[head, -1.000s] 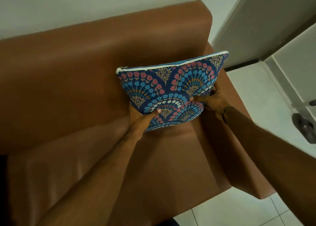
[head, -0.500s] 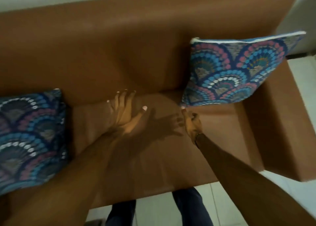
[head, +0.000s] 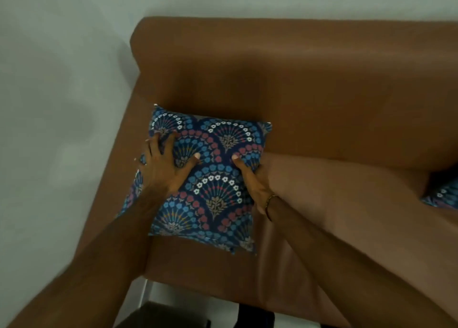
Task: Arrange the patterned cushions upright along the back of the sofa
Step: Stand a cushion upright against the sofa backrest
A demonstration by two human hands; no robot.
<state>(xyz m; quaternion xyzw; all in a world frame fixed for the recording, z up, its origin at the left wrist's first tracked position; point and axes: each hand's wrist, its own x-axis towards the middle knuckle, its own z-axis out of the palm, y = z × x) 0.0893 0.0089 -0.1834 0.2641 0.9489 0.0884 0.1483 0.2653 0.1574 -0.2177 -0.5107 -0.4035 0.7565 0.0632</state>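
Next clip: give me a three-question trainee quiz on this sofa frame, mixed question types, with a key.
1. True or false: both hands are on the patterned cushion at the left end of the sofa.
2. Multiple choice: where does a second cushion show? A) at the right edge of the picture B) on the floor C) on top of the sofa back
3. Short answer: which wrist wears a bracelet?

Key
1. True: the left hand lies spread on its upper left part, and the right hand grips its right edge.
2. A
3. The right wrist.
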